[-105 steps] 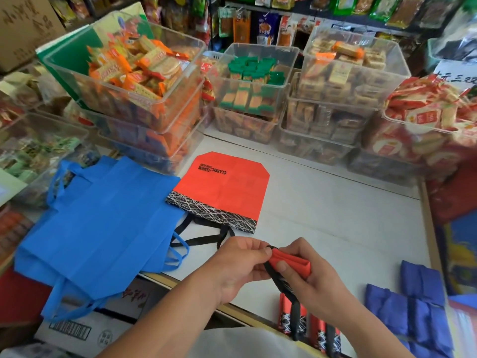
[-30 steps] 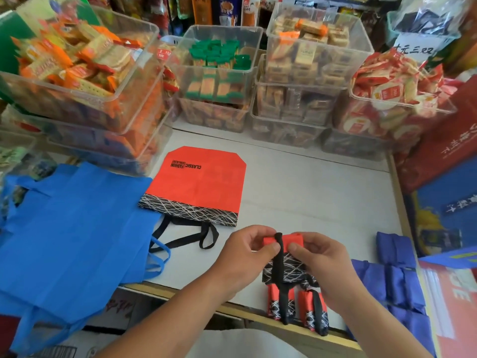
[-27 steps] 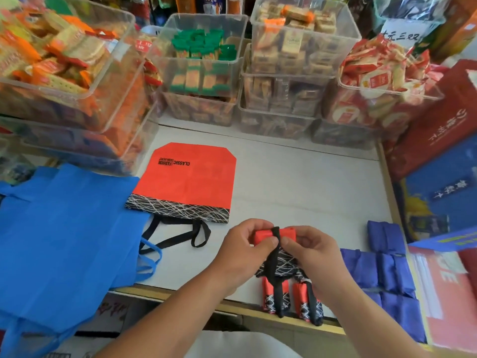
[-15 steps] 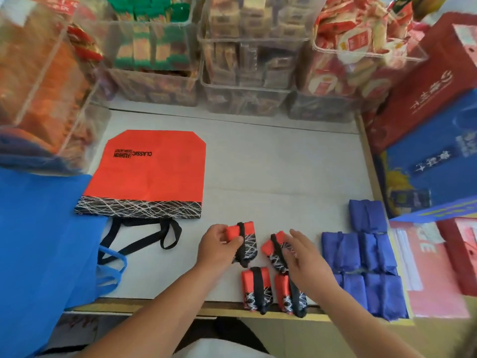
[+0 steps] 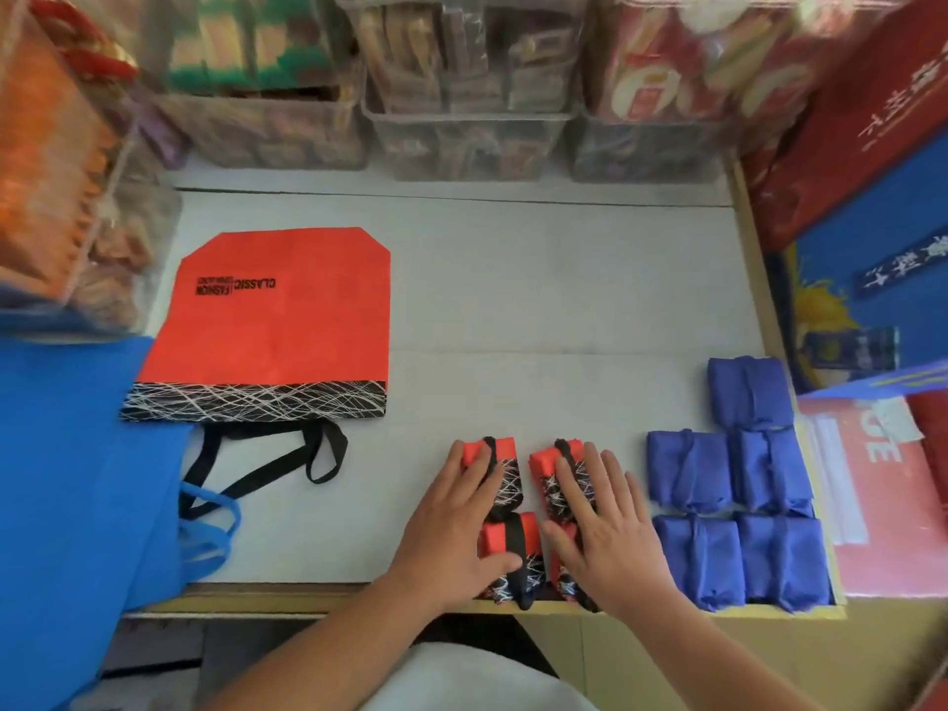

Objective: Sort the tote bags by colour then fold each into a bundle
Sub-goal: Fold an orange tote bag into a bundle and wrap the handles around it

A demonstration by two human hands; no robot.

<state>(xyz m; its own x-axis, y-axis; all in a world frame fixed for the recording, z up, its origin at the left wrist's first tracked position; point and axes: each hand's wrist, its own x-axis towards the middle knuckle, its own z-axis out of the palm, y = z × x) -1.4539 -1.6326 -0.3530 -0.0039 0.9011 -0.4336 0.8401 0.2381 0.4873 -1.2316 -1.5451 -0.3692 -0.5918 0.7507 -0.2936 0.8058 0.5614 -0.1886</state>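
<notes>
— Left hand (image 5: 451,531)?
— Flat on the two left red bundles (image 5: 508,538), fingers straight, gripping nothing.
— Right hand (image 5: 610,531)?
— Likewise spread flat, pressing the two right red bundles at the table's (image 5: 538,300) near edge.
— Elsewhere?
— Five blue bundles (image 5: 687,469) just right; unfolded red tote bag (image 5: 287,320) flat at left, touching blue tote bags (image 5: 77,479).

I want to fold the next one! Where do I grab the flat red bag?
Pinch the flat red bag at its black patterned band, coming from your side: that end faces you, its handles trail toward you, and bins stand behind it.
</notes>
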